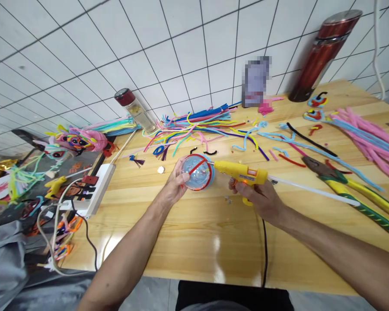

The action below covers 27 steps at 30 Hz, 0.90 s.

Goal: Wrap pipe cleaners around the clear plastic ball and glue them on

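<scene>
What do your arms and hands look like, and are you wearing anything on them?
My left hand and right hand wear no gloves. No sleeves or wristbands show. My left forearm has a small dark spot. Some fingers are hidden.

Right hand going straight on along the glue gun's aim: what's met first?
The yellow glue gun in the right hand would likely meet the red-rimmed round piece held by the left hand. The nozzle looks close; depth is unclear.
</scene>
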{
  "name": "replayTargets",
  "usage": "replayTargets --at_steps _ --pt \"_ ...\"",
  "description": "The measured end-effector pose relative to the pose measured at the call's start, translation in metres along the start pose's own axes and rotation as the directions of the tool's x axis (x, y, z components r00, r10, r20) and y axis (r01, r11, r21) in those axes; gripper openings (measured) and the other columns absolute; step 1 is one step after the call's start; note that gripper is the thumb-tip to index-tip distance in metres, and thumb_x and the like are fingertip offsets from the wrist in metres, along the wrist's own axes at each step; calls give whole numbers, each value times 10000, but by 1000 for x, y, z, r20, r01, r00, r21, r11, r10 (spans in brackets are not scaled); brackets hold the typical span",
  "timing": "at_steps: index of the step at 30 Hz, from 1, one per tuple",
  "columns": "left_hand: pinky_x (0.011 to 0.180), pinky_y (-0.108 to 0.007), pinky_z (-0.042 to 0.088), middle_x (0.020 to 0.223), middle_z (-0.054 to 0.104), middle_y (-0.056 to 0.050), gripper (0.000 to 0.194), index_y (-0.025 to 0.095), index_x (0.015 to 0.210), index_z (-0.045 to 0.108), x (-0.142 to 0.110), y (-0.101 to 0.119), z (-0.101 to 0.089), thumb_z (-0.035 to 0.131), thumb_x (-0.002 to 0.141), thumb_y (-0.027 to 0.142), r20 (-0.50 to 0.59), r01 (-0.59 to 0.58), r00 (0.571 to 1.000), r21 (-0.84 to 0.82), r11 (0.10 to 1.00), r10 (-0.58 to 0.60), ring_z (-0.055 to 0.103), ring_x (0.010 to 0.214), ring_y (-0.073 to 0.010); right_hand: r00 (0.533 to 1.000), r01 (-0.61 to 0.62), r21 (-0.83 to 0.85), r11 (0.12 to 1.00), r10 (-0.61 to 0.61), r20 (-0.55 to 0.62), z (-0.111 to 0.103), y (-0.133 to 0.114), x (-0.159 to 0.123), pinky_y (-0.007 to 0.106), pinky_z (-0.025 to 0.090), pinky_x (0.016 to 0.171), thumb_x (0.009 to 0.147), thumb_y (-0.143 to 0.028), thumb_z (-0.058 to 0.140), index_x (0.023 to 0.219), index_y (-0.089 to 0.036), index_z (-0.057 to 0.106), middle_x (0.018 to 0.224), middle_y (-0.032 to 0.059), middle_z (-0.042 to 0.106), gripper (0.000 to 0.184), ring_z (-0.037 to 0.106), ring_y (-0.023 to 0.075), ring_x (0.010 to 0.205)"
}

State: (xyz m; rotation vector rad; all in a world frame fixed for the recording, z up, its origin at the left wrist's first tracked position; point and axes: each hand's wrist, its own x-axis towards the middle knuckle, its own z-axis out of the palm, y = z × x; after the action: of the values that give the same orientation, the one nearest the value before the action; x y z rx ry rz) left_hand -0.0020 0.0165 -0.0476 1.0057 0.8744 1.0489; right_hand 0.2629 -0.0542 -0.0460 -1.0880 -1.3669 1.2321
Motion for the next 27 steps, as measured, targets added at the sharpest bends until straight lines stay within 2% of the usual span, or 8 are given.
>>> replayTargets --at_steps 3,8,12,18,21,27 --pt "928 -417 632 1280 706 -99 819 266 1209 653 0 1 0 986 526 573 1 -9 1000 -3 1000 9 712 1147 -313 1000 -1 -5 1000 1 9 -1 1 0 314 559 686 935 -638 643 950 -213 744 868 53 714 437 641 197 754" --pt "963 -455 621 1263 698 -102 821 276 1205 636 -1 4 3 977 527 589 -18 -79 997 32 996 79 694 1193 -346 1000 14 0 1000 -14 6 -1 -3 1 315 555 691 928 -635 648 902 -210 729 852 51 705 434 633 192 744" --pt "981 -416 597 1269 680 -97 831 276 1230 609 -3 2 2 975 546 574 -39 -150 987 67 986 153 677 1204 -327 1000 1 2 1000 -1 9 0 -5 1 308 550 667 908 -663 661 923 -204 738 842 57 709 465 635 190 727" --pt "938 -323 563 1271 652 -75 904 258 1315 547 -5 0 -7 970 570 544 -58 -312 939 273 910 339 659 1153 -261 1000 12 -8 1000 -12 16 -3 1 -1 308 557 659 915 -711 636 937 -201 743 839 59 705 521 635 192 730" --pt "951 -337 556 1284 638 -79 944 252 1329 506 -8 3 -9 963 561 557 -74 -336 922 332 881 380 651 1161 -264 999 27 15 1000 -27 24 -5 3 -3 300 565 675 928 -684 649 955 -199 740 856 58 718 494 651 190 745" --pt "1054 -422 539 1366 610 -133 966 230 1366 484 -14 6 -3 942 597 594 3 -358 920 417 835 393 634 1265 -315 996 71 26 997 -72 45 -6 7 -1 299 566 692 972 -630 629 972 -210 744 851 51 710 435 666 194 767"
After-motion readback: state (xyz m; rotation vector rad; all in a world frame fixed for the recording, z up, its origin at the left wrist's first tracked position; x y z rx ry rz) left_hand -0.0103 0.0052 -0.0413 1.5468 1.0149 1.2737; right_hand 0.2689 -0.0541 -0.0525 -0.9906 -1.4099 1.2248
